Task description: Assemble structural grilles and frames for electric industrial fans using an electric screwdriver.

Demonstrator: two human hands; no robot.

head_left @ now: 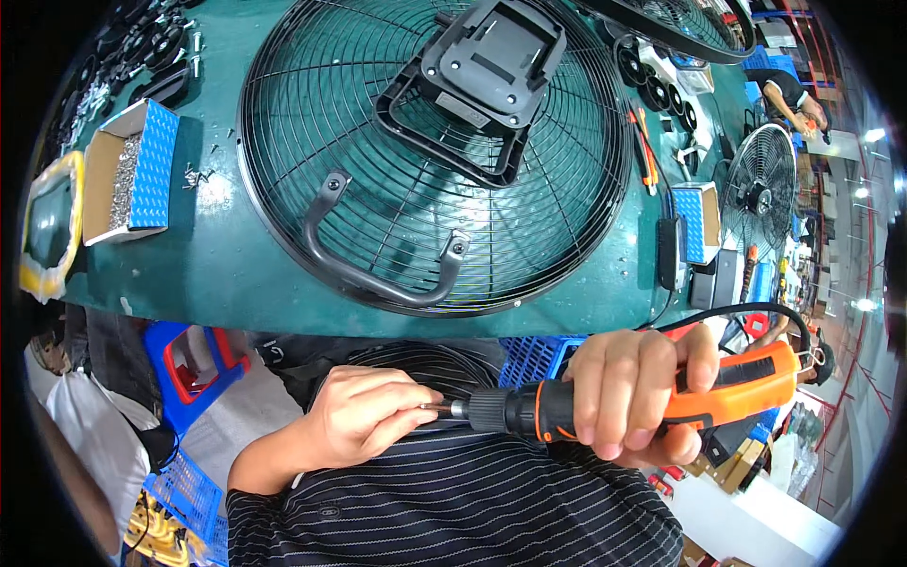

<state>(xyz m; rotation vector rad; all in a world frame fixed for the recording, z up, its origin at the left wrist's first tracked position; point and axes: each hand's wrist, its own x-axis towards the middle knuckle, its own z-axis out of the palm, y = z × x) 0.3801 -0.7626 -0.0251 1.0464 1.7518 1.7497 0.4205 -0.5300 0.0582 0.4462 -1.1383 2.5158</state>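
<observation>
My right hand point(638, 392) is wrapped around an orange and black electric screwdriver point(732, 386), held level in front of my body with its nose pointing left. A cord runs from its rear end. The fingers of my left hand point(373, 411) pinch the short metal bit point(457, 408) at its nose; whether a small screw is there too, I cannot make out. Beyond my hands, a large round black wire fan guard point(378, 189) lies on the green table point(213, 274). On it sit a black motor housing with a bracket point(496, 66) and a curved handle point(368, 276) with a screw at each end.
At the left stands a blue and white box of small screws point(151, 175), with loose screws point(196, 177) beside it. Right of the guard are orange-handled pliers point(648, 165), a blue box point(697, 222) and another fan point(761, 189). A person point(794, 99) works at the far right.
</observation>
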